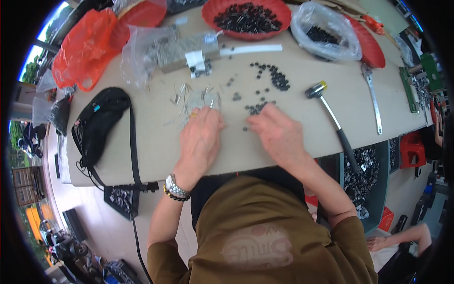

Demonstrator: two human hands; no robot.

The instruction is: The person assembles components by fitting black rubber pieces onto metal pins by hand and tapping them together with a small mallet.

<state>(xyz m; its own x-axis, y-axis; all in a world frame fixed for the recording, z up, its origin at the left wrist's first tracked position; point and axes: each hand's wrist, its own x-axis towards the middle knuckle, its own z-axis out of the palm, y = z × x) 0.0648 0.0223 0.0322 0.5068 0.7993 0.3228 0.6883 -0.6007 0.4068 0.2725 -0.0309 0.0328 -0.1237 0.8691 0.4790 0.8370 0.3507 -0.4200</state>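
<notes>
My left hand (201,137) is closed, fingertips curled down at the edge of a small pile of thin silvery pins (208,98). Anything between those fingertips is hidden. A few more loose pins (179,92) lie just beyond it to the left. My right hand (279,130) is pinched together beside a cluster of small round black pieces (255,109); what it pinches, if anything, is too small to make out. Farther back, several more black discs (280,80) are scattered on the table (241,151). The two hands are apart.
A hammer (333,111) and a wrench (372,97) lie to the right. At the back stand a red dish (205,12) of black parts and a plastic bag (302,23) with more. A black pouch (106,125) lies left. Another person's hand (377,244) shows lower right.
</notes>
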